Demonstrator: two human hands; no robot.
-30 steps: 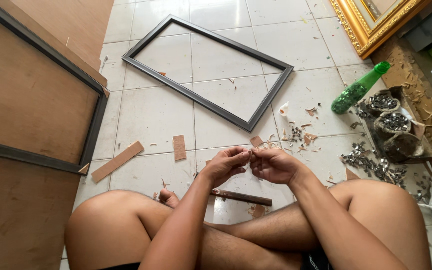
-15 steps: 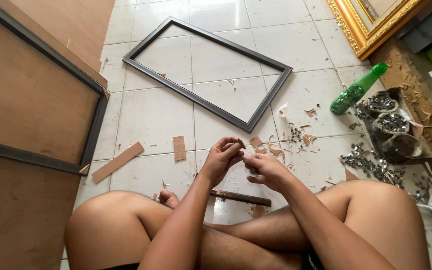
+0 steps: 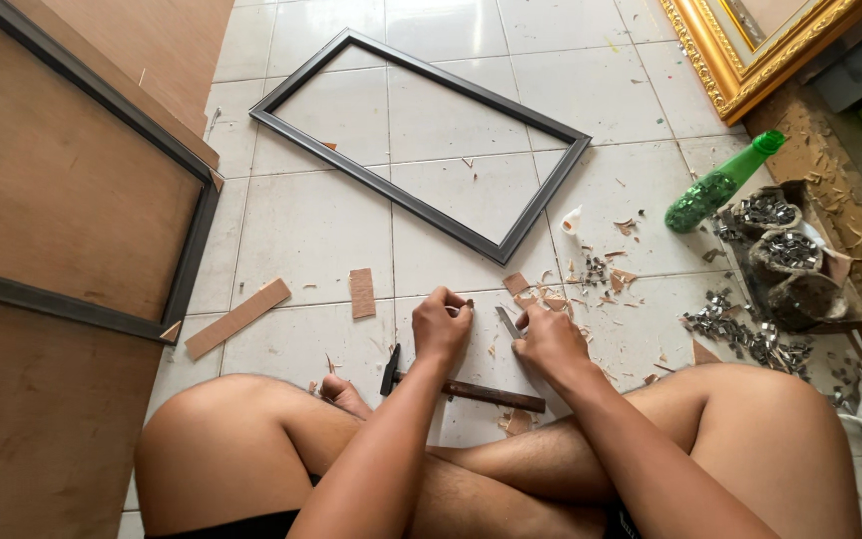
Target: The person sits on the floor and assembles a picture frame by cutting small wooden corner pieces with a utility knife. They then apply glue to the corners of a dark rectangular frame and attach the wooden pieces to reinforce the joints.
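The person sat cross-legged on the white tiled floor, both hands low in front of the shins. The left hand was curled closed, knuckles up; whatever its grip pinched was hidden under the fingers, too small to make out. The right hand was closed on a small flat metal piece, whose pale end stuck out toward the left hand; its lower part was covered by the fingers. The two hands were near each other, not touching.

Just behind the hands, on the floor, lay a hammer, its dark head beside the left wrist and its handle partly hidden by the right forearm. An empty dark picture frame lay flat farther out. Two short wood strips lay to the left of the hands, near a brown board edged with dark moulding, cut off by the picture's left edge. To the right, a green bottle lay tilted beside bags of metal clips, with more clips spilled loose on the tiles. A gilt frame was cropped at the top corner.
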